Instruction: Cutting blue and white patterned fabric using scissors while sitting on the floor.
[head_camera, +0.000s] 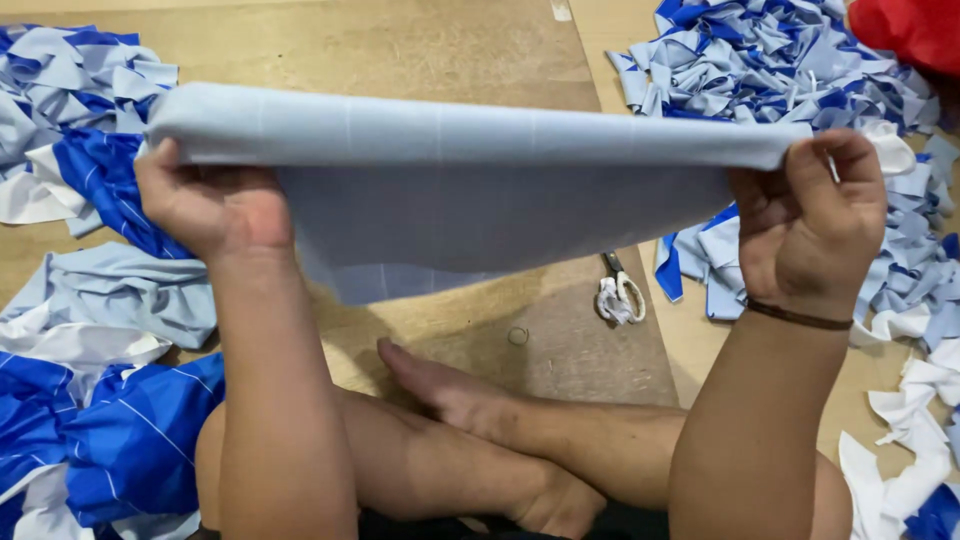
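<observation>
Holding light blue cloth (480, 190) taut, raised above floor (450, 50) | left hand (205, 205) clenched on left end, right hand (810, 225) on right end, likely keeping fold straight | scissors (620, 290) below on floor | 2 scrap heaps (760, 60) left, right
</observation>
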